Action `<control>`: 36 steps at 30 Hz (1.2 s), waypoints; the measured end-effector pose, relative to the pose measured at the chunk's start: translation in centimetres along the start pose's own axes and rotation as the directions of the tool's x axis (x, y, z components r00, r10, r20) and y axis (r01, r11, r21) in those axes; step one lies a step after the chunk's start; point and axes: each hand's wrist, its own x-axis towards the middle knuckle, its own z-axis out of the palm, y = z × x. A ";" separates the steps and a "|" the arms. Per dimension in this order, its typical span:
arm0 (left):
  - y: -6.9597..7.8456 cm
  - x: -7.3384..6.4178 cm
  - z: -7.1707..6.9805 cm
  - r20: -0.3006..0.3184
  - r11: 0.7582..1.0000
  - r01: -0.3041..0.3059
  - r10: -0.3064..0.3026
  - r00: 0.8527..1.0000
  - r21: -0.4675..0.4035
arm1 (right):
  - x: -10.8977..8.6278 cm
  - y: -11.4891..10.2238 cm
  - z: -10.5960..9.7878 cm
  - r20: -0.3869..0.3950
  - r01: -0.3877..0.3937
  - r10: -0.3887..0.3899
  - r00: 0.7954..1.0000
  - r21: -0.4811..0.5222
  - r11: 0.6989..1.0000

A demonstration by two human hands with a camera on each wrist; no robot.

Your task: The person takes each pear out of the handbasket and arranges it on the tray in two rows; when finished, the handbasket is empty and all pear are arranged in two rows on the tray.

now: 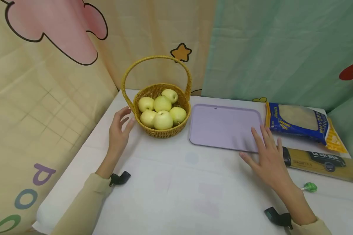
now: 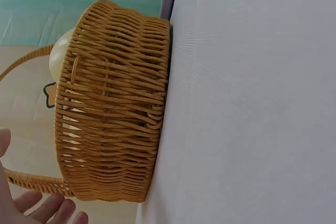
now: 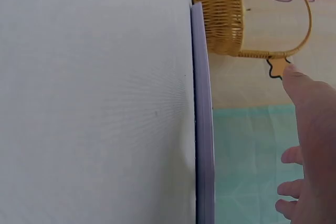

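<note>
A woven basket (image 1: 164, 133) with a tall arched handle stands at the back left of the table, holding several yellow-green pears or apples (image 1: 163, 120). My left hand (image 1: 119, 132) is at the basket's left side, near the foot of the handle, fingers loosely bent and gripping nothing. Whether its fingertips touch the weave I cannot tell. A flat purple tray (image 1: 223, 127) lies to the right of the basket. Over the tray's front right corner hovers my right hand (image 1: 269, 160), fingers spread and nothing held. In the right wrist view, its thumb points towards the basket.
Right of the tray lie a blue and yellow food bag (image 1: 300, 122) and a long spaghetti pack (image 1: 326, 164). A green-wrapped lollipop (image 1: 310, 187) rests in front of them. Printed curtains (image 1: 276, 49) hang behind and at the left of the white table (image 1: 176, 195).
</note>
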 end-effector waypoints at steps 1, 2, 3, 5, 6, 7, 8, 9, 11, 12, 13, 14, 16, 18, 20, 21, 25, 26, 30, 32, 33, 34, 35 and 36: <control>-0.3 0.1 0.0 0.015 0.998 0.045 -0.044 0.999 -0.042 | 0.0 0.1 0.0 -0.003 0.000 0.000 1.000 0.004 1.000; -0.6 0.2 0.0 0.032 0.992 0.096 -0.094 0.995 -0.076 | -0.1 0.1 0.1 -0.005 0.001 -0.001 1.000 0.008 1.000; -0.9 0.4 0.0 0.051 0.983 0.143 -0.138 0.989 -0.115 | -0.1 0.2 0.1 -0.009 0.003 -0.003 1.000 0.014 1.000; -1.5 0.6 -0.1 0.090 0.956 0.227 -0.214 0.973 -0.188 | -0.1 0.3 0.2 -0.012 0.004 -0.004 1.000 0.026 1.000; -1.9 0.8 -0.1 0.113 0.939 0.260 -0.240 0.964 -0.226 | -0.1 0.3 0.3 -0.012 0.004 -0.003 1.000 0.029 1.000; -2.2 0.9 -0.1 0.135 0.921 0.288 -0.260 0.956 -0.264 | -0.1 0.2 0.3 -0.011 0.002 -0.002 1.000 0.033 0.999; -2.5 1.1 0.0 0.156 0.903 0.307 -0.271 0.950 -0.299 | -0.1 0.2 0.3 -0.009 0.000 0.000 1.000 0.034 0.999; -2.8 1.2 0.0 0.175 0.884 0.322 -0.277 0.945 -0.339 | 0.0 0.1 0.3 -0.007 0.000 0.001 1.000 0.038 0.999; -3.2 1.5 0.0 0.206 0.844 0.349 -0.288 0.935 -0.407 | 0.2 -0.1 0.3 -0.002 -0.004 0.004 1.000 0.045 0.999; -3.3 1.6 -0.1 0.220 0.825 0.363 -0.294 0.930 -0.433 | 0.4 -0.2 0.4 0.002 -0.005 0.005 1.000 0.051 0.999; -3.3 1.8 -0.1 0.231 0.811 0.376 -0.301 0.925 -0.449 | 0.6 -0.2 0.5 0.007 -0.007 0.006 1.000 0.058 0.998; -3.4 1.9 -0.1 0.240 0.799 0.387 -0.308 0.921 -0.460 | 0.7 -0.3 0.5 0.012 -0.009 0.008 1.000 0.068 0.998; -3.5 2.3 0.2 0.252 0.773 0.415 -0.332 0.909 -0.479 | 1.1 -0.4 0.7 0.019 -0.012 0.011 1.000 0.084 0.996; -3.7 2.7 0.7 0.253 0.749 0.438 -0.357 0.899 -0.498 | 1.4 -0.4 0.9 0.028 -0.017 0.015 0.999 0.094 0.995; -4.0 3.2 1.4 0.246 0.722 0.457 -0.385 0.889 -0.520 | 1.8 -0.5 0.9 0.029 -0.019 0.017 0.999 0.099 0.995; -4.1 3.5 1.8 0.240 0.709 0.462 -0.398 0.886 -0.532 | 2.1 -0.6 0.9 0.029 -0.021 0.018 0.999 0.097 0.995; -4.2 4.3 2.6 0.187 0.696 0.449 -0.422 0.887 -0.560 | 3.8 -1.4 0.7 0.045 -0.026 0.020 0.999 0.121 0.992; -4.2 4.5 2.7 0.170 0.701 0.441 -0.424 0.890 -0.560 | 4.3 -1.7 0.7 0.053 -0.030 0.023 0.998 0.131 0.991; -4.4 4.9 3.4 0.111 0.722 0.414 -0.429 0.896 -0.554 | 6.8 -3.1 0.8 0.096 -0.054 0.037 0.995 0.180 0.982; -4.5 5.0 3.7 0.096 0.731 0.409 -0.430 0.898 -0.547 | 8.1 -3.9 1.0 0.119 -0.066 0.041 0.992 0.208 0.976; -4.6 5.0 3.9 0.092 0.737 0.404 -0.426 0.900 -0.542 | 8.8 -4.3 1.1 0.128 -0.069 0.041 0.991 0.223 0.972; -4.7 5.0 4.1 0.087 0.743 0.396 -0.419 0.904 -0.539 | 9.4 -4.8 1.3 0.138 -0.076 0.043 0.989 0.243 0.967; -4.7 5.1 4.2 0.085 0.751 0.388 -0.409 0.909 -0.534 | 10.0 -5.4 1.4 0.144 -0.078 0.041 0.989 0.258 0.963; -4.8 5.1 4.3 0.083 0.760 0.378 -0.397 0.914 -0.529 | 10.6 -6.0 1.6 0.148 -0.078 0.039 0.988 0.272 0.959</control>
